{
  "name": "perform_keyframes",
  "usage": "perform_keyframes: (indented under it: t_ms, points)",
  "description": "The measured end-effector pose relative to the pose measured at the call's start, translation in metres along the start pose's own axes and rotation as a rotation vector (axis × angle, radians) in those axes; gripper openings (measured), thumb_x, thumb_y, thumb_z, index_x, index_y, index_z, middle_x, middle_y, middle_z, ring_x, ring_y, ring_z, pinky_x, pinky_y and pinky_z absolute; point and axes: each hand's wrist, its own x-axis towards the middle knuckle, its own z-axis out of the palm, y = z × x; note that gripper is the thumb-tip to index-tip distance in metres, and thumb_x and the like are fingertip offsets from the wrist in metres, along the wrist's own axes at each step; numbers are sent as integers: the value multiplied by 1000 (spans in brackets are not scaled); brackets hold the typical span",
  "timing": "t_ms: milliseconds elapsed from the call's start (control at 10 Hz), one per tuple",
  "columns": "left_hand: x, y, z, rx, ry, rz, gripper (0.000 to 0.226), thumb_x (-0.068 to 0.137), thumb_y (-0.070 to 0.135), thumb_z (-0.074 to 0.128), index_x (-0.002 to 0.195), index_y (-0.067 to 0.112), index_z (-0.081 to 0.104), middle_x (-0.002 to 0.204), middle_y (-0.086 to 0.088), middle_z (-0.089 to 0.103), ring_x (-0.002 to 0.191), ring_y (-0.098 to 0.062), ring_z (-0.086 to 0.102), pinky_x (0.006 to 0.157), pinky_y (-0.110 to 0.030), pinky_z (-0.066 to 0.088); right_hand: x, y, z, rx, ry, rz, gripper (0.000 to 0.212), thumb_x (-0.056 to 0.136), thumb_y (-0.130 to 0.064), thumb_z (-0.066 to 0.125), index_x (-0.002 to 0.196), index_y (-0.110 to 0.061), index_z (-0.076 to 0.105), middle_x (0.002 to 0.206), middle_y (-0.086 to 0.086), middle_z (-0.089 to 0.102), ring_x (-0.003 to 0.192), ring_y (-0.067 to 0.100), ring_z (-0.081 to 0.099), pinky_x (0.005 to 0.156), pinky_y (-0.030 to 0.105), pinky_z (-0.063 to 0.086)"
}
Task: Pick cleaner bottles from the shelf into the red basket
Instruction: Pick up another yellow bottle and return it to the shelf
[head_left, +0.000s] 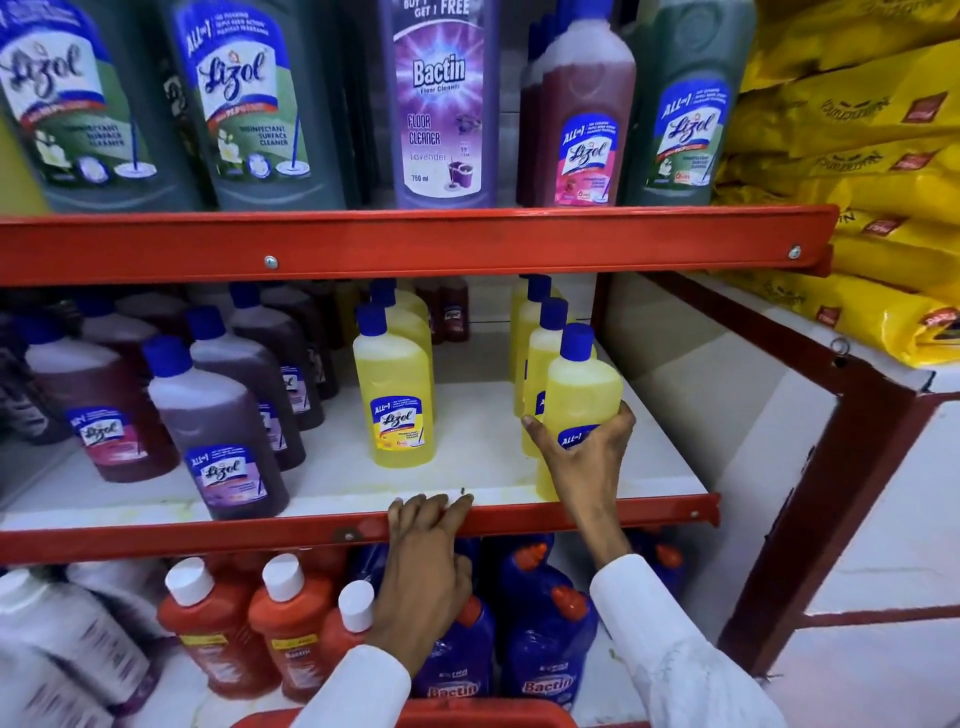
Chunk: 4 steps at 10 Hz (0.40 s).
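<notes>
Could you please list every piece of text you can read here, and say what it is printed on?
"Bactin Floor Cleaner Lavender 750 ml": purple bottle.
"Lizol": grey-green bottle, yellow bottle.
"All": held yellow bottle in right hand.
"Bactin": blue bottle.
Yellow bags: unreadable.

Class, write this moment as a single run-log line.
stage: picking | right hand: gripping yellow bottle on middle shelf | left hand: fingers on shelf edge | red basket: below, rim visible

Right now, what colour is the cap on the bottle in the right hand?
Blue, on a yellow bottle; the cap shows clearly in the head view.
</notes>
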Motion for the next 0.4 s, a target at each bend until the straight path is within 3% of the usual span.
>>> perform_keyframes:
  t_ms: [200, 400]
  points:
    - [0, 5, -7, 11, -29, -13, 74, 65, 19, 55, 138, 28, 46, 133, -5, 56, 126, -28, 42, 118, -45, 18, -8, -6, 2, -22, -16, 6, 106, 65, -40, 90, 143, -9, 25, 142, 11, 38, 132, 27, 42, 105, 45, 48]
    - [-3, 14, -25, 51, -47, -9, 75, 75, 27, 55, 145, 31, 31, 152, -6, 39, 141, -29, 28, 121, -46, 20, -13, -14, -6, -97, -22, 10, 115, 61, -50, 89, 147, -13, 22, 146, 11, 37, 135, 30, 39, 107, 53, 45]
